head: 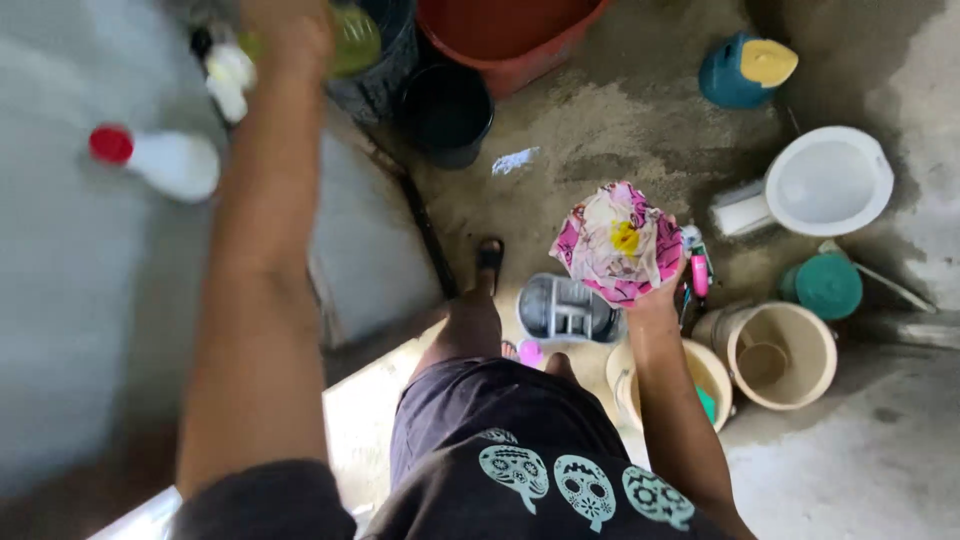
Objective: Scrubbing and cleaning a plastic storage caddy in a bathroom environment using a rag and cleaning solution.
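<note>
- At ten o'clock a white bottle with a red cap (165, 160) lies on its side on the grey ledge (70, 300), out of the way of the raised arm
- At eleven o'clock the left hand (285, 35) reaches up to a yellow-green bottle (355, 40); the fingers seem curled around it, though blur and the frame edge make the grip hard to judge
- At twelve o'clock a black bucket (445, 110) sits just below a red tub (510, 35)
- Near centre the right hand (655, 290) is closed from below on a bunched cloth (618, 240), held up clear of the wet floor; it is pink-edged, pale, patterned, with a yellow patch
- Under it sits a grey basket (565, 308), with cream buckets (775, 355) at four o'clock
- At two o'clock stand a white basin (830, 180) and a teal jug (740, 68)
</note>
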